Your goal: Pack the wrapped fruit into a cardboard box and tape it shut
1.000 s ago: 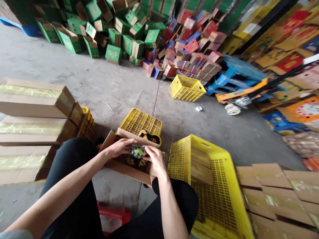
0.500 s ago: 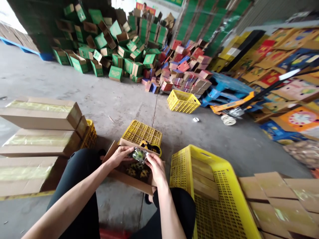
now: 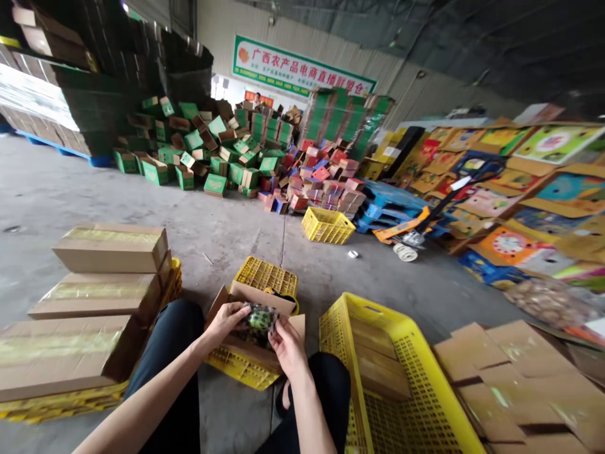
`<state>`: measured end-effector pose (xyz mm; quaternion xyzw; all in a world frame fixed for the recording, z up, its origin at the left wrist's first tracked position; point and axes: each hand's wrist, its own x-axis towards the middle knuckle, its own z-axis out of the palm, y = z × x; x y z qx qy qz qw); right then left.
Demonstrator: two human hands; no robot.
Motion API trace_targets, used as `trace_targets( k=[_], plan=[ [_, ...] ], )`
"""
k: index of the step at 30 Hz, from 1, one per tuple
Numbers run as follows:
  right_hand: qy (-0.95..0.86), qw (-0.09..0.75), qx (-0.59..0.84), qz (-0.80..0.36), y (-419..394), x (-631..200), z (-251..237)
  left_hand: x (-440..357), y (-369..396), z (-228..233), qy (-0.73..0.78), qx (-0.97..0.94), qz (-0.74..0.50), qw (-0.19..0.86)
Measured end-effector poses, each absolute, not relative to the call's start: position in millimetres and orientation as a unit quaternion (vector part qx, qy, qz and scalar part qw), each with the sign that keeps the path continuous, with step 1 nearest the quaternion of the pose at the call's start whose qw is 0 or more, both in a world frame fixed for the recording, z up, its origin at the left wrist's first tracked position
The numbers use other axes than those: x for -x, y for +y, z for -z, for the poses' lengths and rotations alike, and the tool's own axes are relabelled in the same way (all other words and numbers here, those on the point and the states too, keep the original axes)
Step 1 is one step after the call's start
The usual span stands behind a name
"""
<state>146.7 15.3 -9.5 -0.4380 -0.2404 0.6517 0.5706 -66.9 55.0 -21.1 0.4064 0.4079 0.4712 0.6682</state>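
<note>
Stretched between my two hands is a clear plastic bag (image 3: 259, 317) with something green inside, whose kind I cannot make out. My left hand (image 3: 227, 320) pinches its left end, and my right hand (image 3: 287, 343) pinches the right end. Directly beneath is an open cardboard box (image 3: 239, 343) with raised flaps, its dark contents partly hidden by the bag and hands. The box rests on an upturned yellow crate (image 3: 267, 274). A black and yellow object (image 3: 278, 293), perhaps a tape dispenser, lies behind the box, mostly covered by its flap.
Taped cartons (image 3: 104, 302) are stacked at the left. To the right stands a large yellow crate (image 3: 406, 315) holding flat cardboard, beside more cartons (image 3: 529, 372). Farther off are a small yellow crate (image 3: 328, 226), a pallet jack (image 3: 416, 230) and heaped green boxes (image 3: 215, 184).
The camera view has tilted up, bringing a wall banner into sight. The bag has come lower over the box, still held at both ends.
</note>
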Motion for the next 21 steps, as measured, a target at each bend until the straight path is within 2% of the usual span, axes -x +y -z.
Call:
trace_targets(
  k=[5,10,15,18,21],
  plan=[
    [-0.274,0.584,0.474,-0.599,-19,-133,-15,74,20,3,0.416,-0.404,-0.491,0.65],
    [-0.295,0.591,0.492,-0.567,-38,-119,-28,89,6,-21,0.478,-0.53,-0.5,0.49],
    [-0.348,0.588,0.496,-0.536,-38,-120,-31,98,3,-36,0.482,-0.57,-0.51,0.427],
    [-0.341,0.59,0.484,-0.549,-32,-126,-27,91,7,-36,0.458,-0.57,-0.506,0.458],
    [-0.313,0.584,0.469,-0.584,-22,-131,-21,83,18,-27,0.434,-0.502,-0.502,0.555]
  ],
)
